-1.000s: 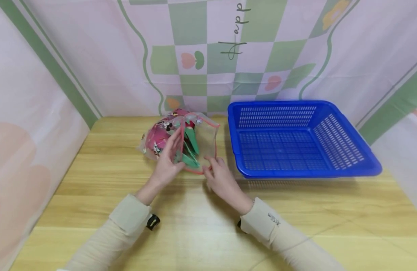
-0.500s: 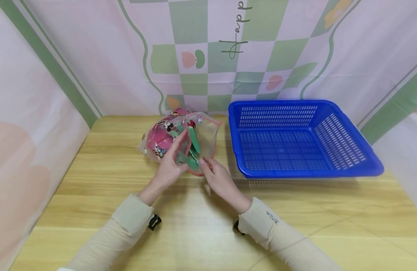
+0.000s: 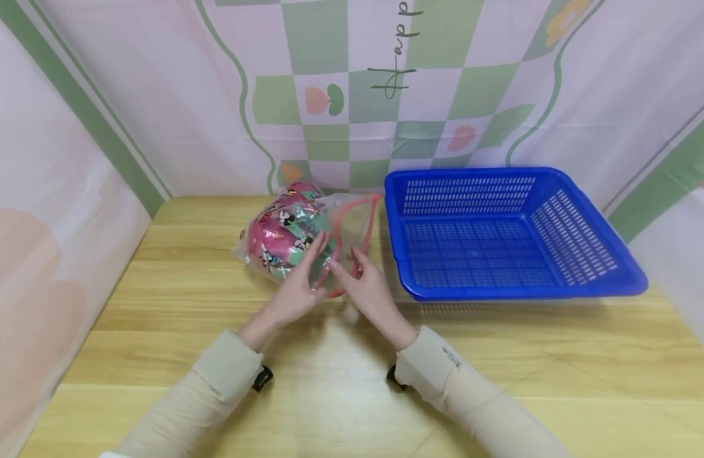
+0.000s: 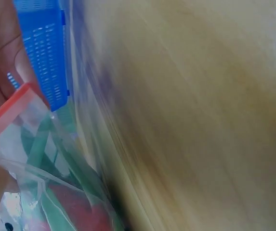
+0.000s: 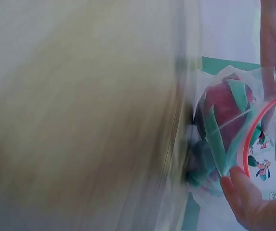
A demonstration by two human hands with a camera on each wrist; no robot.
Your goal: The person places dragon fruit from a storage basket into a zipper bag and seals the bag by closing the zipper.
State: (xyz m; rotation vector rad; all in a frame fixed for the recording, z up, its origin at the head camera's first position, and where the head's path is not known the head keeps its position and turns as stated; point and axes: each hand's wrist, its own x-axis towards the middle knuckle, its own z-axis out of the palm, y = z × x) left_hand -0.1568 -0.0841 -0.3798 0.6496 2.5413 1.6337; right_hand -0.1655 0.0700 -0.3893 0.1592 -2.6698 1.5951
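A clear zip bag [image 3: 352, 219] with a red-edged mouth and printed cartoon figures lies on its side on the table. Through its film show a bulky pink item [image 3: 266, 236] and green strips [image 4: 40, 144]. My left hand [image 3: 294, 296] holds the near left side of the mouth, thumb low and fingers long against the film. At the right of the mouth, my right hand [image 3: 374, 296] pinches the red edge between thumb and fingers. In the right wrist view, the fingertips [image 5: 235, 174] of that hand sit right at the red rim.
A blue plastic basket [image 3: 400, 280] with slotted walls stands right of the bag on the wooden table [image 3: 174, 331]. Behind the table hangs a patterned curtain [image 3: 320, 38], with more fabric at both sides.
My right hand has shifted left and up along the mouth, and my left hand slightly right. The mouth has folded narrower, and the green strips now show only through the film.
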